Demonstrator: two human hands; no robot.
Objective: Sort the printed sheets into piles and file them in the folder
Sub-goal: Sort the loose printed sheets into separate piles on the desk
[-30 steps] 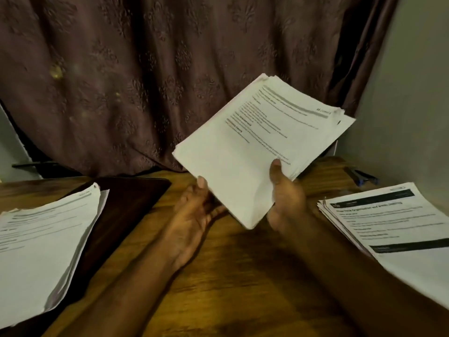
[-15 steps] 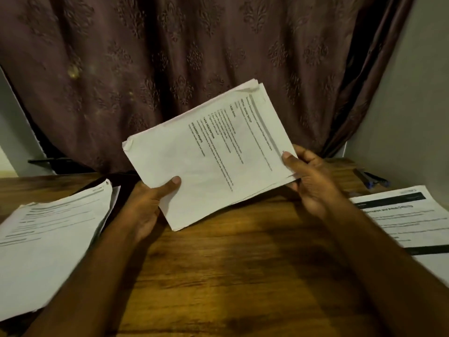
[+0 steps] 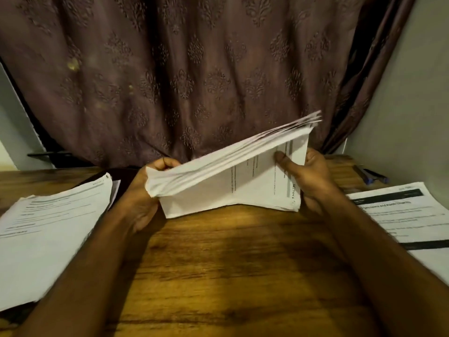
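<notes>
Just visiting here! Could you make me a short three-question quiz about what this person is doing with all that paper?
1. True or false: the stack of sheets lies flat on the table, untouched.
2. Which hand presses a thumb on the printed top page? A left hand B right hand
3. How many other paper piles lie on the table?

Key:
1. False; both hands hold it.
2. B.
3. Two: the left pile and the right pile.

White sheets (image 3: pixel 206 190) with black print, brown wood-grain table (image 3: pixel 230 263), mauve curtain (image 3: pixel 194 69) with damask motifs.
</notes>
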